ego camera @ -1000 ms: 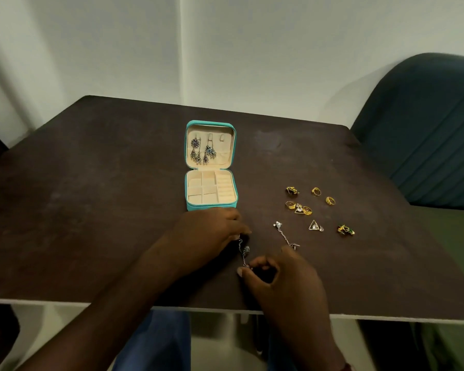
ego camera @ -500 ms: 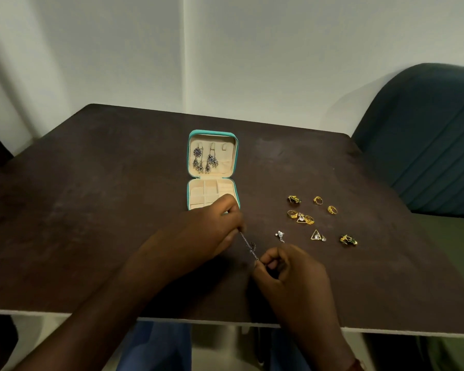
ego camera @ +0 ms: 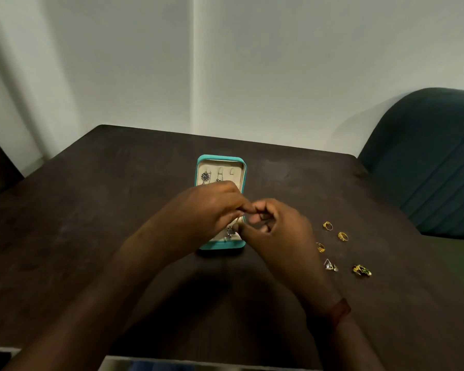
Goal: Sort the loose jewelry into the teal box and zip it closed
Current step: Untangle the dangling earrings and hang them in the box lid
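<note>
The teal box [ego camera: 221,245] lies open on the dark table, its cream lid holding two hanging earrings [ego camera: 205,177]. Above the box's tray my left hand [ego camera: 209,207] and my right hand [ego camera: 273,226] meet fingertip to fingertip. Both pinch a thin silver drop earring [ego camera: 230,231], whose stone dangles over the tray. Most of the tray is hidden by my hands. Loose on the table to the right lie gold rings [ego camera: 328,225], a triangle pendant [ego camera: 328,264] and a green and gold piece [ego camera: 361,270].
The dark table [ego camera: 91,210] ends at a near edge by my body. A teal upholstered chair [ego camera: 429,162] stands at the right. White walls rise behind the far edge.
Both hands rose from the near table and moved forward over the box, carrying the silver earring. The camera tilted up.
</note>
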